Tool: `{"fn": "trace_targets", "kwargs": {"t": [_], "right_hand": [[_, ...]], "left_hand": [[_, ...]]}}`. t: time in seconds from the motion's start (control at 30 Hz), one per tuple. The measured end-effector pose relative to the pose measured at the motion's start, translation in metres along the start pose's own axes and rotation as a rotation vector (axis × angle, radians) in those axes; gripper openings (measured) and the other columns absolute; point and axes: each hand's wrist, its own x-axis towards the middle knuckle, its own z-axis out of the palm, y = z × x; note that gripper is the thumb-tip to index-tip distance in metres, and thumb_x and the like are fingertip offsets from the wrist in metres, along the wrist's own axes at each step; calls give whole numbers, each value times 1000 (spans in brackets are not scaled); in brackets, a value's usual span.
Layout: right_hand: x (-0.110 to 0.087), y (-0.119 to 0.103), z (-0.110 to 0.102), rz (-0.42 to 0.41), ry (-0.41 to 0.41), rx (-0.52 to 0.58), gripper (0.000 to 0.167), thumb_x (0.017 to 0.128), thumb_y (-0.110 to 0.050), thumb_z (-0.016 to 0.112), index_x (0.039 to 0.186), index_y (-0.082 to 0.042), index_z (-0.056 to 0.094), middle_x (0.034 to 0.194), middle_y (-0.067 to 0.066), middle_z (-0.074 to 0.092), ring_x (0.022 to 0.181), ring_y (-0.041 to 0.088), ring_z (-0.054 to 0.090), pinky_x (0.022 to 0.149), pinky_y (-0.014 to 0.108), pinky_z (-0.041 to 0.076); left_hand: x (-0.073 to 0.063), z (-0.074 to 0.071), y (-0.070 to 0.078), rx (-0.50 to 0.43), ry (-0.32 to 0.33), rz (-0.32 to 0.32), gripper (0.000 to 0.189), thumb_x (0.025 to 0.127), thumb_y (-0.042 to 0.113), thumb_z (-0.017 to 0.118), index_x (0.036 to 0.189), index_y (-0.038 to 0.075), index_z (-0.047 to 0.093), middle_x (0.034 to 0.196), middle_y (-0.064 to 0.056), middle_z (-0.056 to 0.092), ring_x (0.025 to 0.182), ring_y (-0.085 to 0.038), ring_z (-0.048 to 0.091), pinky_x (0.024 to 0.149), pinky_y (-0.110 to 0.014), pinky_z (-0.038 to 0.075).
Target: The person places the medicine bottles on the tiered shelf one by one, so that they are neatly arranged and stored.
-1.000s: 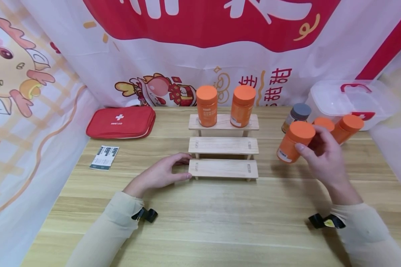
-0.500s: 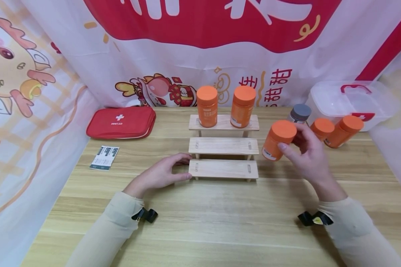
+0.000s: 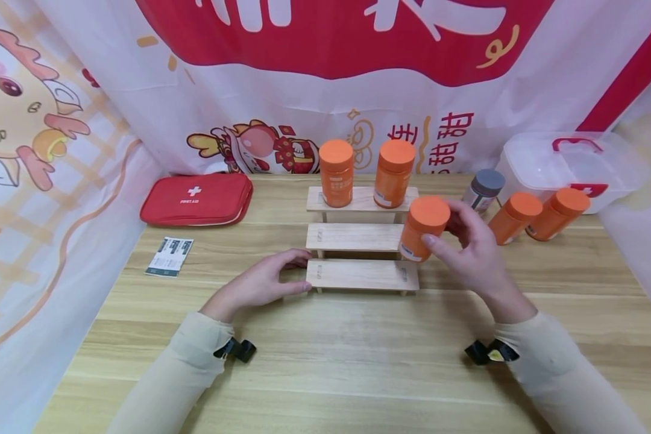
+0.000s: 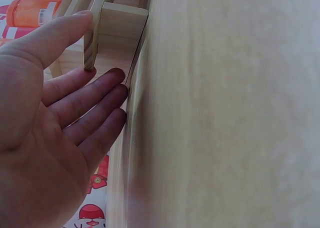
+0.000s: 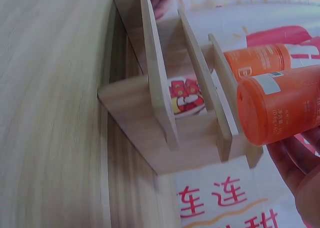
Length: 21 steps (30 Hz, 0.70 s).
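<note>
In the head view my right hand [image 3: 474, 253] grips an orange pill bottle [image 3: 424, 229] with an orange lid. It is held upright, overlapping the right end of the middle step of a three-tier wooden rack [image 3: 358, 274]. The right wrist view shows the held bottle [image 5: 285, 105] beside the rack's step edges. My left hand [image 3: 263, 277] rests at the left end of the lowest step. Its fingers [image 4: 90, 100] look fairly straight in the left wrist view, thumb and fingertips right at the board's end. Two orange bottles, one on the left [image 3: 336, 175] and one on the right [image 3: 394, 175], stand on the top step.
On the right stand a grey-capped bottle [image 3: 483, 190] and two more orange bottles, one nearer [image 3: 512, 220] and one farther right [image 3: 557, 214]. Behind them sits a clear lidded box [image 3: 526, 160]. A red first-aid pouch [image 3: 195, 202] and a printed card [image 3: 169, 256] lie at left.
My right hand has carried the orange bottle leftward, from beside the other bottles to the right end of the rack. My left hand has stayed in place.
</note>
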Motion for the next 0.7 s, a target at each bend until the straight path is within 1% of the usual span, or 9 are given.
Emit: {"fn": "trace_targets", "kwargs": {"t": [0.23,0.33,0.43,0.5,0.6,0.7], "right_hand": [[8,-8,18,1,-68,12,55,98,-3,72,150,-2,54,140,13,66,121,10,63,105,13,50],[11,-11,26,16,-102,3,56,100,-8,73,152,-5,53,144,14,65,125,13,62,106,13,50],[15,-13,34,27,-136,-10,57,101,-12,73,154,-8,52,147,10,65,129,19,62,108,15,50],[17,-14,39,33,-155,-15,57,102,-14,74,154,-9,52,148,9,64,132,23,63,111,22,51],[20,-15,46,38,-177,-3,57,102,-16,74,154,-9,52,148,8,64,133,26,63,114,38,53],[23,-16,52,34,-190,24,55,102,-16,74,153,-9,52,148,9,64,134,27,63,114,52,53]], "left_hand": [[0,0,-2,-6,6,21,61,98,36,82,151,18,58,152,-4,64,146,-27,57,127,-54,41],[1,0,-3,-1,11,28,60,98,36,82,150,18,58,151,-4,65,146,-26,57,128,-54,40],[2,1,-5,4,15,34,60,98,36,82,150,18,59,151,-3,65,146,-25,57,128,-53,40],[1,1,-4,3,17,38,60,98,36,82,150,18,59,151,-3,65,146,-26,57,128,-53,40],[1,1,-4,0,18,36,60,98,36,82,150,18,59,152,-3,64,147,-26,56,129,-53,39],[1,2,-4,0,17,30,61,98,35,82,151,17,58,152,-4,64,147,-26,56,129,-53,39]]}}
